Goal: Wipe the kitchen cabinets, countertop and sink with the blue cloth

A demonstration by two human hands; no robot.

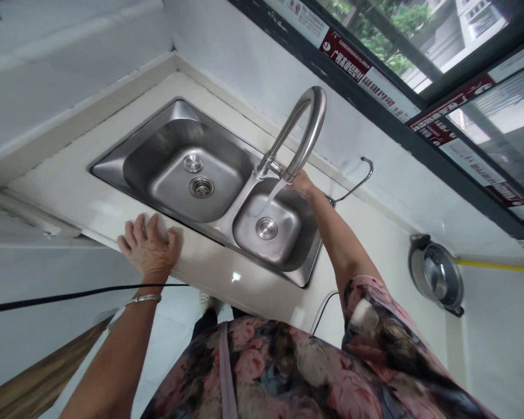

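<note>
A: What are the hands gripping?

B: The left hand [148, 241] grips nothing: it rests on the front edge of the countertop [203, 247], fingers spread. For the right hand [303, 185] I cannot tell, because the end of the gooseneck faucet [319, 119] hides its fingertips. They may be closed around something there or merely resting.

A: Where is the faucet from that grip?

B: Right beside it. The base stands just to the right hand's left, and the arch rises over it and curves down in front of the fingers. A water stream [275, 192] runs from the mouth, just left of those fingers, into the smaller basin [288, 216]. The drain strainer [266, 228] there sits nearer the body than the right hand.

A: And beyond the left hand?

B: The larger basin [166, 145], with a loose metal strainer [193, 162] near its drain [201, 187]. The black-handled pot [439, 276] is well off to the right hand's right.

A: Which step is this?

B: I'd judge it as working the running faucet.

A: What would the next move call for?

B: Probably a sure hold by the right hand at the faucet's base, with the left hand as a brace.
</note>
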